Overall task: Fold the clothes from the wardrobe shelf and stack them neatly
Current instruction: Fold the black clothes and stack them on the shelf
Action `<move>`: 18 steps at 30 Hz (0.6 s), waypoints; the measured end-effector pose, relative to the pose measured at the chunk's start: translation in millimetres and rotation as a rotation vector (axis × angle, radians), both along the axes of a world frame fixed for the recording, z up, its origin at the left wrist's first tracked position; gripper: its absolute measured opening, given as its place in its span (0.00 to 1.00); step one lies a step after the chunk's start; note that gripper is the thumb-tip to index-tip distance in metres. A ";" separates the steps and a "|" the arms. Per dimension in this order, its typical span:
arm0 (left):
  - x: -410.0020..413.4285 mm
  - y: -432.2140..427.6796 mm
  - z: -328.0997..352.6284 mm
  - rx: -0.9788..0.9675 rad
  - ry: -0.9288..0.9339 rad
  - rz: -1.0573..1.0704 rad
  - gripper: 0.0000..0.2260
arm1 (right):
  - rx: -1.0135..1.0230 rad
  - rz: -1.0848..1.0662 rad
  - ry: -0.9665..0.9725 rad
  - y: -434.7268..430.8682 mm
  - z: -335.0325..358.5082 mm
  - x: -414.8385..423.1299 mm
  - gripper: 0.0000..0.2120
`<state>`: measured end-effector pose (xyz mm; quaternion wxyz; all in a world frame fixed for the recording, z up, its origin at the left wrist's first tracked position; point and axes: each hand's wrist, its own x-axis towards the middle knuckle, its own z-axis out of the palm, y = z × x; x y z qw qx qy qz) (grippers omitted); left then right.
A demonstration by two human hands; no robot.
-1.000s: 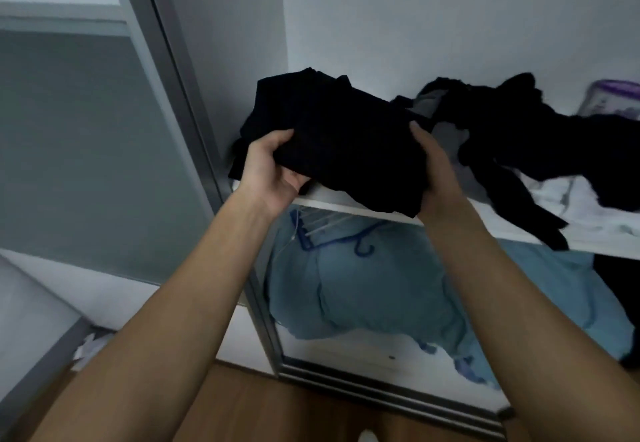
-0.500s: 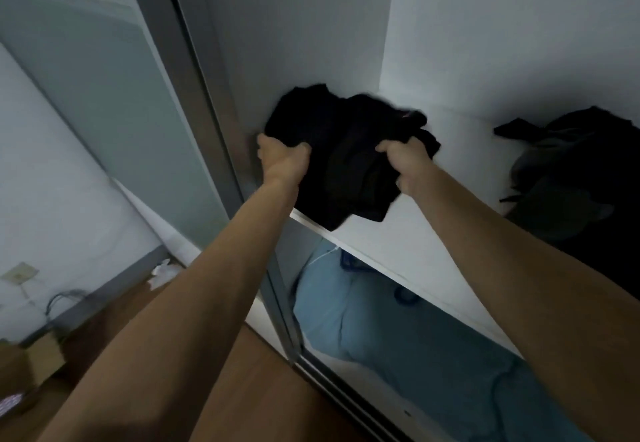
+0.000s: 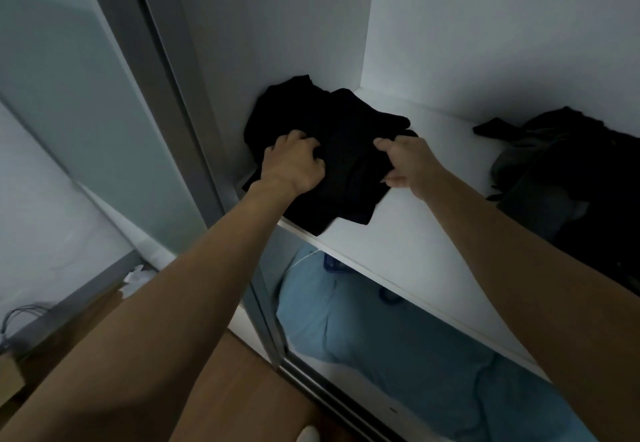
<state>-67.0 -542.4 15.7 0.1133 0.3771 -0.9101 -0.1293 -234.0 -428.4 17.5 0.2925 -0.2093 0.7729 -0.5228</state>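
Your left hand (image 3: 291, 164) lies on the black garment (image 3: 349, 119) with its fingers curled into the cloth; it grips a fold near the left side. Your right hand (image 3: 410, 164) holds the right edge, thumb on top and the other fingers bent under the cloth. The garment is bunched at the left end of the white shelf (image 3: 415, 233), against the side wall, and its lower part reaches the front edge. Well apart from it, at the right on the same shelf, a loose pile (image 3: 571, 171) of dark clothes lies. Under the shelf there is blue cloth (image 3: 381, 337), and at the left stands a grey door frame (image 3: 166, 95).
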 end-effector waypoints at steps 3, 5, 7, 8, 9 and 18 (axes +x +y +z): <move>-11.6 0.7 11.5 0.036 0.097 -0.071 0.20 | 0.049 -0.005 -0.009 14.7 8.9 2.0 0.11; -29.9 7.9 20.0 0.072 0.195 -0.167 0.19 | 0.048 0.004 0.007 32.2 15.8 -3.1 0.11; -55.3 22.4 28.0 0.093 0.287 -0.277 0.16 | 0.018 -0.002 0.097 55.3 26.0 -13.7 0.07; -68.5 32.5 31.3 0.107 0.329 -0.336 0.16 | -0.006 -0.025 0.149 68.1 32.2 -19.6 0.07; -82.0 44.1 34.0 0.124 0.365 -0.399 0.15 | -0.032 -0.062 0.197 82.2 39.0 -25.8 0.07; -195.9 154.1 17.0 0.342 0.285 -0.833 0.14 | 0.083 -0.626 0.531 245.0 46.6 -67.3 0.05</move>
